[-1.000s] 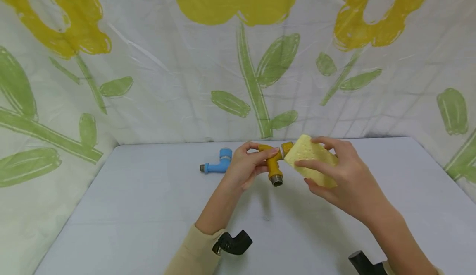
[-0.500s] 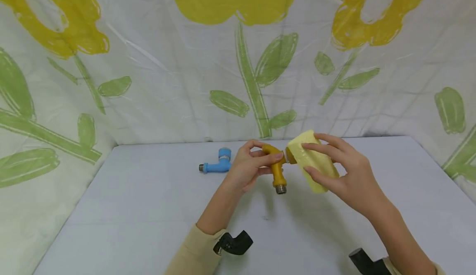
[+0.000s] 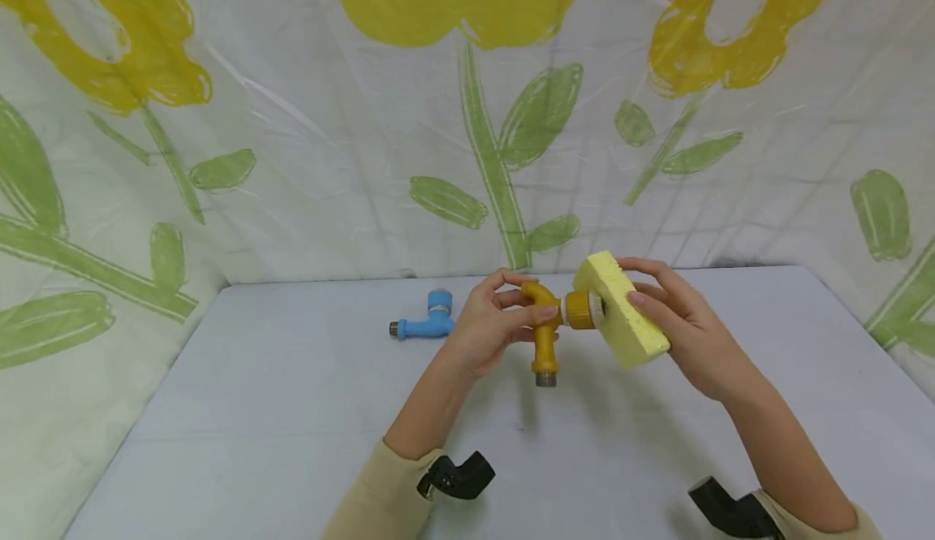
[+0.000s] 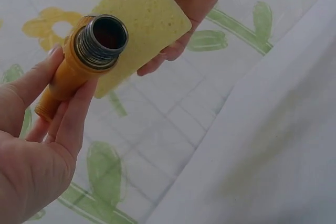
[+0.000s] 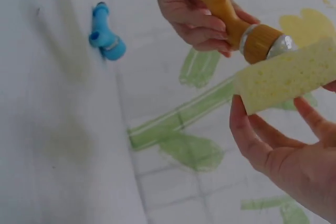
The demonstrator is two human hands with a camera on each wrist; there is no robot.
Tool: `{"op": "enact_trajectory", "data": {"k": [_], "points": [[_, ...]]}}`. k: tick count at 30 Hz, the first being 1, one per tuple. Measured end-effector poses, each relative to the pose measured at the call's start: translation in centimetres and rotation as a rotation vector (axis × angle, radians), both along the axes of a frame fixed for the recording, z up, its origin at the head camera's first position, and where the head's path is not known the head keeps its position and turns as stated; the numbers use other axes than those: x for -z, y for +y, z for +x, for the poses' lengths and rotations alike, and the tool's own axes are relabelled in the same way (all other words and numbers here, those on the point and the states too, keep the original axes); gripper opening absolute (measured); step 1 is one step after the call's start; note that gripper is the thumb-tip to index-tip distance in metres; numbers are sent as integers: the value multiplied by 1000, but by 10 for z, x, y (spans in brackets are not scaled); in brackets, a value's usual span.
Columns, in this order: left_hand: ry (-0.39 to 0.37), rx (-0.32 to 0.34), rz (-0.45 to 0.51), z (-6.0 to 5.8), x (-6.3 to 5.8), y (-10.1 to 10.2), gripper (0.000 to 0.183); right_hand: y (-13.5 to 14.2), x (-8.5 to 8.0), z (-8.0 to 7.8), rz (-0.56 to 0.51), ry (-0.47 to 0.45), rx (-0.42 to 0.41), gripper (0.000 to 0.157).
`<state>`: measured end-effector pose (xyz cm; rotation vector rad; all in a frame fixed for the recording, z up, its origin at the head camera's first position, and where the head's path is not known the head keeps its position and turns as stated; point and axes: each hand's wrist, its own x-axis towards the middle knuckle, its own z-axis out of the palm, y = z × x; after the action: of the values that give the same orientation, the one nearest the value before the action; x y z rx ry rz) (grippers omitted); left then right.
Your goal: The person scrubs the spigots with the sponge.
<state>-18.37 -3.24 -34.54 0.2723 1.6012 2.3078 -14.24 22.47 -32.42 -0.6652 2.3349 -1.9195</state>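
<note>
My left hand [image 3: 491,325] holds a yellow faucet [image 3: 544,333] above the table, pinching its body between thumb and fingers. The faucet's threaded metal end [image 4: 107,38] points down in the head view and faces the camera in the left wrist view. In my right hand [image 3: 690,333] is a pale yellow sponge [image 3: 621,308], gripped by thumb and fingers. One broad face of the sponge touches the whitish end of the faucet's ribbed knob [image 5: 261,44]. The sponge hides part of that end.
A blue faucet [image 3: 427,317] lies on the white table [image 3: 277,394], left of my left hand. Behind the table's back edge hangs a white sheet [image 3: 314,199] with painted flowers. Black curved wrist mounts [image 3: 460,477] sit at both sleeves.
The sponge has turned from showing its broad face to a narrow edge, uncovering the faucet's knob. The faucet has shifted slightly right, and its threaded end now points straight down.
</note>
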Motion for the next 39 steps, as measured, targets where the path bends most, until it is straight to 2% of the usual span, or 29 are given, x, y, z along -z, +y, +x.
{"op": "enact_trajectory", "data": {"k": [3,7,9,12,15,18,21,25,27,30,34,39], "points": [[-13,-2,54,-1,1,-1,28,2,3,-3,-107,-67,-76,42],[-40,-26,109,-2,2,-2,25,-3,3,-1,-161,-23,-63,59],[-47,-47,121,-2,2,-2,22,-8,2,1,-156,41,-23,68],[-46,-74,123,-2,1,-2,21,-17,-1,7,-80,171,66,74],[-48,-88,105,-1,0,-2,23,-25,-2,11,37,372,141,73],[-42,-77,64,-2,1,-3,26,-29,-2,12,111,559,176,69],[-25,-54,13,-2,0,-4,32,-31,-3,12,139,635,184,65],[8,-1,-49,-1,-3,-3,43,-29,-2,12,182,587,183,58],[19,22,-65,-1,-4,-3,46,-25,-2,11,195,521,170,57],[29,34,-54,-1,-4,-3,47,-19,-1,9,153,387,131,57],[22,45,15,-1,-3,-3,47,-11,4,2,-9,257,39,59],[-16,39,104,1,-2,-2,39,-5,13,-8,-271,236,-176,69]]}}
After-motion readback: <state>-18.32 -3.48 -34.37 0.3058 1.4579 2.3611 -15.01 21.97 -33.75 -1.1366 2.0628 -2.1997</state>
